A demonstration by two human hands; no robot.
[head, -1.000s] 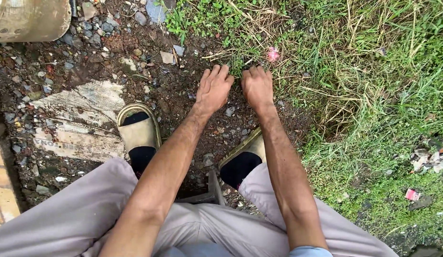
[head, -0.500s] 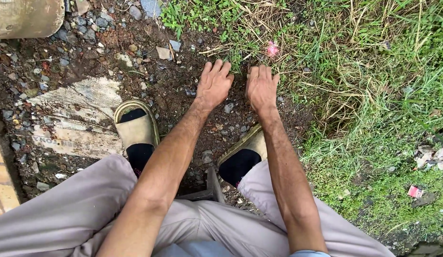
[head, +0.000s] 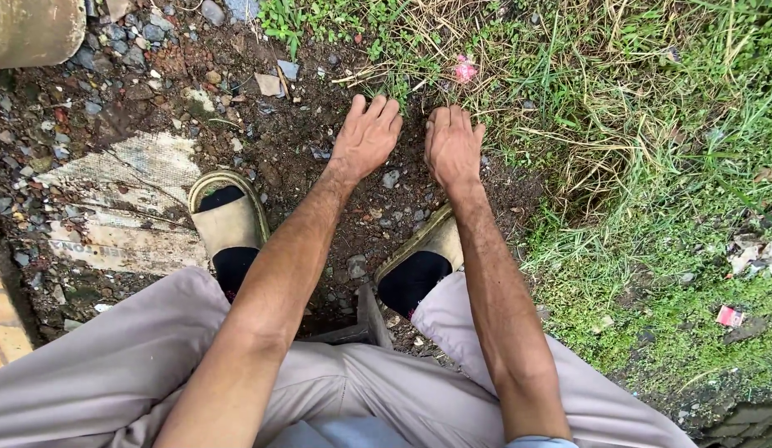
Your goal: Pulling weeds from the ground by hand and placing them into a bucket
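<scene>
Both hands slid slightly forward; left hand [head: 365,137] and right hand [head: 452,148] spread flat on soil [head: 303,166], holding nothing; sharp stones [head: 390,178] could cut fingers.

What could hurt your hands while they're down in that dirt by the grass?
Sharp stones and broken bits lie in the soil right under the left hand and right hand, so bare fingers might get scratched. The dry grass stalks beside the right hand look stiff and could poke or cut. The ground looks damp, so the sandals might slip while the person crouches.
</scene>
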